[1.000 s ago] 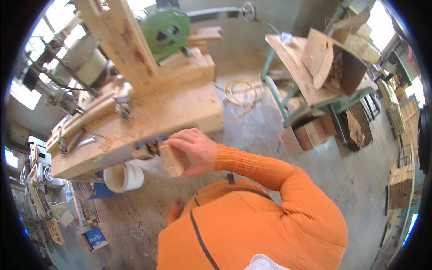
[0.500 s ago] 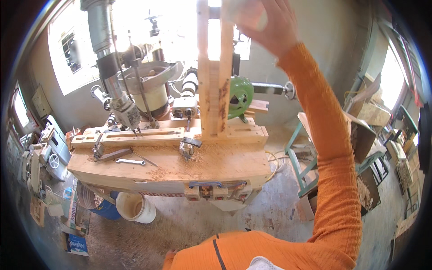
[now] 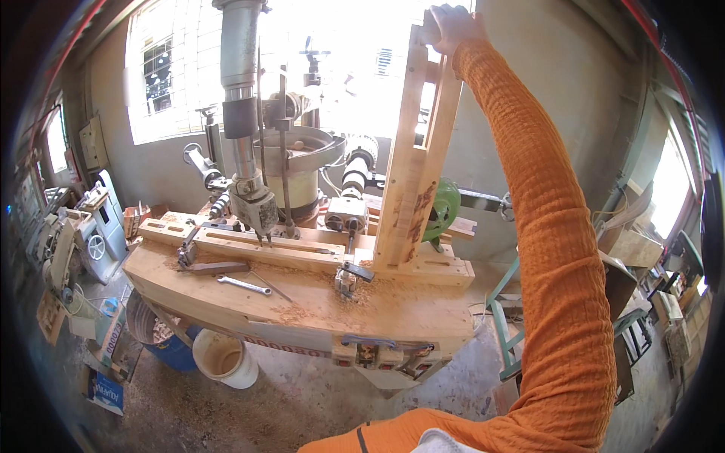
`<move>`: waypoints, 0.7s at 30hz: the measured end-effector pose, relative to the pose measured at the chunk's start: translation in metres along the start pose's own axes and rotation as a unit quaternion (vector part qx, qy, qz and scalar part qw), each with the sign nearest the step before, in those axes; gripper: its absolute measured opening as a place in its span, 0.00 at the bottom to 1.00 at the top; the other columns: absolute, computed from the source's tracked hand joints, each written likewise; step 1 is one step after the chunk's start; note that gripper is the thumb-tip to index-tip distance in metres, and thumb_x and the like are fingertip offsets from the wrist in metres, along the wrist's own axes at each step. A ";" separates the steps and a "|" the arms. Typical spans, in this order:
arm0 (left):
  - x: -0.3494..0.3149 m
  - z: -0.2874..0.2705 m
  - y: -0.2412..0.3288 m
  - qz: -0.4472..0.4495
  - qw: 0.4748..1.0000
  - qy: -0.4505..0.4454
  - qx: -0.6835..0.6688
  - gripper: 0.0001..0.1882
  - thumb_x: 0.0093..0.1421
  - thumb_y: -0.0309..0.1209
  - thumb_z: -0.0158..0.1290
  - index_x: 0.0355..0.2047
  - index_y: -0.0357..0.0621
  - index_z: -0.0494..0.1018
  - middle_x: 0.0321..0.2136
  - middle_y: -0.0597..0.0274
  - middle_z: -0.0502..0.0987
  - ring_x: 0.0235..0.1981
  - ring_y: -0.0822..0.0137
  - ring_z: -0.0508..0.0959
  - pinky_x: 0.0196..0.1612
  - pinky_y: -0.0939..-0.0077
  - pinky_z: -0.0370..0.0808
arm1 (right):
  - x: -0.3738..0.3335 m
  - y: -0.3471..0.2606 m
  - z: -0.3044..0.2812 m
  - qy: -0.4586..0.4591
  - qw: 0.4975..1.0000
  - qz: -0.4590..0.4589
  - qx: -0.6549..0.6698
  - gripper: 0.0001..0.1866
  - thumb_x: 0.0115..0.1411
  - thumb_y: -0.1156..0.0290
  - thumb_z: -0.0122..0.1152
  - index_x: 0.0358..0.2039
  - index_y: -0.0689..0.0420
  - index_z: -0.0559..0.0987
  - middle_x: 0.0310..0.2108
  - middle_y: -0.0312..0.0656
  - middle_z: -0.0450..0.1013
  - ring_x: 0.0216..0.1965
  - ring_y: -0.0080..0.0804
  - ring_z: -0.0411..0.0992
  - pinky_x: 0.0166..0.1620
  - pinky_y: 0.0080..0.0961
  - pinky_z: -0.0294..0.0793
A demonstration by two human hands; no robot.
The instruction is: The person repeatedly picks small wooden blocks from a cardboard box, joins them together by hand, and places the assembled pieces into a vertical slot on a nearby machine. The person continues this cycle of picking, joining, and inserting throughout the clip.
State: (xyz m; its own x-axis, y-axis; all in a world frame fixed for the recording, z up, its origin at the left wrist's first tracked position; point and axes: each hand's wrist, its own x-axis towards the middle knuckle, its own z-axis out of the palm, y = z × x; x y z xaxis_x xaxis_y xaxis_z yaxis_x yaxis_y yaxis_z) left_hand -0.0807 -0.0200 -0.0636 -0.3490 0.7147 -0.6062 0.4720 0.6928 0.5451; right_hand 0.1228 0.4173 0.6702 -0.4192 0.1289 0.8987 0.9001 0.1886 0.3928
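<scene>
My right hand (image 3: 459,30) is raised high at the top of a tall wooden upright (image 3: 406,162), which has two parallel rails with a slot between them. Its fingers are curled around a small brown wooden block (image 3: 430,29) at the upper end of the rails. How far the block sits between them is hard to make out. The upright stands on a wooden workbench (image 3: 302,313) strewn with shavings. Left of its foot, a drill head (image 3: 255,204) points down over a slotted wooden fence (image 3: 287,245). My left hand is out of view.
A wrench (image 3: 244,285) and a dark bar (image 3: 215,268) lie on the bench near a metal clamp (image 3: 347,281). Behind the upright is a green wheel guard (image 3: 445,208). On the floor stand a white bucket (image 3: 245,370) and a blue drum (image 3: 181,355). A green-legged stand (image 3: 507,340) is at the right.
My right hand has come to the top of the upright and is no longer blurred. The view has shifted, so the bench appears lower. A sliver of my left hand has left the picture.
</scene>
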 end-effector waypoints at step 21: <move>-0.010 -0.002 -0.028 0.020 1.000 0.013 -0.016 0.22 0.63 0.44 0.47 0.47 0.38 0.74 0.36 0.49 0.81 0.39 0.55 0.80 0.45 0.62 0.74 | 0.017 -0.016 -0.029 -0.121 0.987 -0.021 -0.108 0.32 0.42 0.59 0.72 0.49 0.53 0.73 0.50 0.42 0.71 0.53 0.43 0.67 0.54 0.38 0.67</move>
State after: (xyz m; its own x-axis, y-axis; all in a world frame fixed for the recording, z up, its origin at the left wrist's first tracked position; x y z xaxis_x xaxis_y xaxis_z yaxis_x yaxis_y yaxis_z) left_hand -0.0921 -0.0461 -0.0716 -0.3514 0.7442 -0.5680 0.4602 0.6656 0.5875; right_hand 0.1048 0.3884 0.6851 -0.4494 0.3597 0.8177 0.8747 -0.0088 0.4846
